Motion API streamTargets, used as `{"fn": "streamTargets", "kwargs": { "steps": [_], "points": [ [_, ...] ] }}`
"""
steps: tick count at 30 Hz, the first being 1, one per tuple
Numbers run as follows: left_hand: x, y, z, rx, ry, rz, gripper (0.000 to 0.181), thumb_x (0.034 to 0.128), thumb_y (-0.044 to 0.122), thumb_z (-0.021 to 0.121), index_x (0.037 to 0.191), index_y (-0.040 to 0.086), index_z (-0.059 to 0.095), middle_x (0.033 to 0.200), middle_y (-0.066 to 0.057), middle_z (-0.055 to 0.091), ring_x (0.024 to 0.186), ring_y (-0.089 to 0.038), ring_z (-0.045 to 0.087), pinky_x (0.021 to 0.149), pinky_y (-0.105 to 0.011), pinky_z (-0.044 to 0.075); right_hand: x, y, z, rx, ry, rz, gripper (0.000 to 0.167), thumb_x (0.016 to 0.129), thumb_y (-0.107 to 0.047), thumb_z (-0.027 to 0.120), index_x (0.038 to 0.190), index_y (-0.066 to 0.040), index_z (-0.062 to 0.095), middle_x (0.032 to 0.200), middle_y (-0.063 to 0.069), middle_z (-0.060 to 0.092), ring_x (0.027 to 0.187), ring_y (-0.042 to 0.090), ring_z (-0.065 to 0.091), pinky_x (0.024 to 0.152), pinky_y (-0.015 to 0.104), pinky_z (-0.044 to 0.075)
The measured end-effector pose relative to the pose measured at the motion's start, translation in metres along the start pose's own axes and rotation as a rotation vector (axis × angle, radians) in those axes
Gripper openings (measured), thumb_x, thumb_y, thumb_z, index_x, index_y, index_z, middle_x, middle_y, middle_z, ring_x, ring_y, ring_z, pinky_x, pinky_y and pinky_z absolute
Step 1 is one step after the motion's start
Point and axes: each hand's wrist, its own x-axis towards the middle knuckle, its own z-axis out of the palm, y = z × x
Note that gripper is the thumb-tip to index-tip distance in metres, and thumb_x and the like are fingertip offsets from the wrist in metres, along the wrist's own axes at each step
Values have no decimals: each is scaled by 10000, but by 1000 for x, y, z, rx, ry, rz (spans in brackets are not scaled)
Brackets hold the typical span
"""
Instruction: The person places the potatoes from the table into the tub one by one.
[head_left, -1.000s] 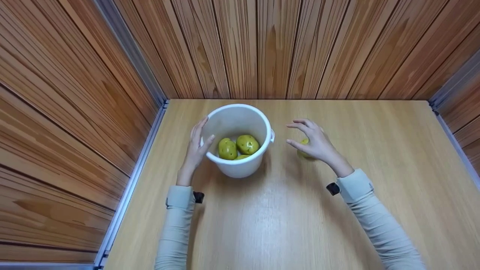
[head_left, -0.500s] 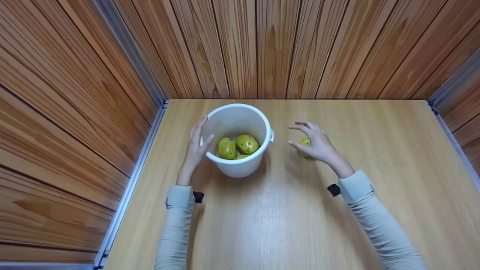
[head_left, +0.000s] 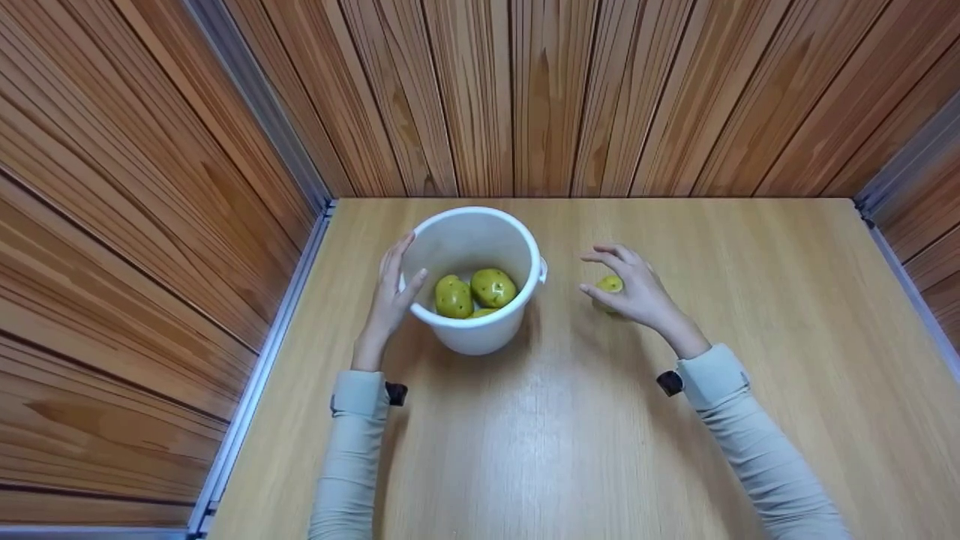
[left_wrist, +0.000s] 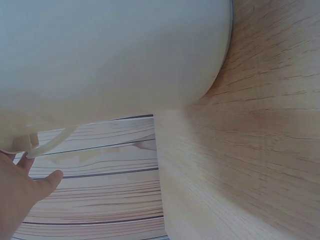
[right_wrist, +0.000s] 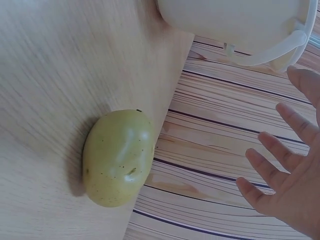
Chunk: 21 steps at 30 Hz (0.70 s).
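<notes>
A white bucket (head_left: 480, 339) stands on the table, with three yellow-green potatoes (head_left: 493, 288) visible inside. My left hand (head_left: 388, 294) rests against the bucket's left side near the rim, thumb held away; in the left wrist view some fingers are hidden behind the bucket's side handle (left_wrist: 52, 142). To the bucket's right, my right hand (head_left: 636, 291) hovers with spread, loosely bent fingers and nothing in them. Below it another potato (right_wrist: 119, 157) lies on the table, apart from the hand and partly covered by it in the head view.
The wooden table (head_left: 525, 450) reaches back to a wood-panelled wall (head_left: 555, 97). A second panelled wall (head_left: 112, 262) with a metal frame edge runs along the left. The bucket's right handle lug (head_left: 543, 270) faces my right hand.
My right hand has drifted slightly to the right and towards me, showing a little more of the potato under it. My left hand and the bucket have stayed almost still.
</notes>
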Motion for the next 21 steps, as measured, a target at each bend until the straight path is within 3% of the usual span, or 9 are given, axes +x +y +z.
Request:
{"fn": "streamTargets", "kwargs": {
  "steps": [10,15,19,21],
  "points": [
    [0,0,0,-3,-9,-30,691,866,546,508,1459,277,274,1512,69,235,1389,-202,196,1061,-605,222,-5,5,-2,20,-10,21,483,848,-364,650,1274,-158,552,1369,135,440,1272,355,376,1012,650,206],
    [1,0,0,-9,-8,-14,629,886,419,535,1452,304,287,1513,50,247,1389,-213,183,1065,-604,210,-7,9,0,3,-8,20,487,840,-366,660,1265,-150,558,1357,140,448,1260,366,380,989,648,229],
    [1,0,-1,-18,-11,-14,631,893,318,548,1461,255,280,1523,-17,236,1391,-258,172,1059,-624,196,-9,12,0,-3,-6,27,498,840,-367,660,1273,-147,550,1356,135,449,1258,368,381,982,644,241],
    [-2,12,-3,-26,-16,-16,634,899,295,542,1465,194,275,1521,-66,232,1387,-286,178,1058,-627,198,-9,13,0,-1,-4,29,508,841,-367,658,1287,-154,537,1356,131,450,1256,365,386,984,642,247]
  ]
}}
